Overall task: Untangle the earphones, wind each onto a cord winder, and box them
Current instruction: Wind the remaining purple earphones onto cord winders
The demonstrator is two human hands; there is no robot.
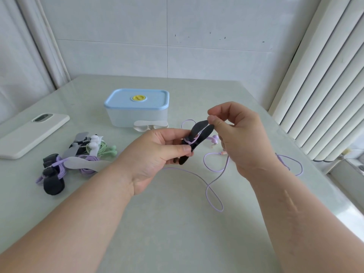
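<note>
**Floppy cord, springy winder: hold at the waist, feed from the tips**

In front of the translucent plastic box with the pale blue lid (122, 117) and a little to its right, I see my left hand (157, 152) gripping the black, rabbit-eared silicone cord winder (197, 134) by its narrow waist, thumb across it; my right hand (240, 138) pinches thumb to forefinger at the tips of the two lobes, on the lilac earphone cord (212, 186) I judge, though the strand between the fingertips is too fine to make out; a turn or two already crosses the waist; the rest trails in loose loops over the pale green table (177, 233) nearer me than the box, with a lilac earbud (215, 139) lying just behind the winder.

I expect the cord to be light, limp and quick to kink; best pinched close to the winder and kept gently taut; tugging at the bud or plug risks the joints. The winder looks soft and bendy; the waist is the firm hold.
</note>
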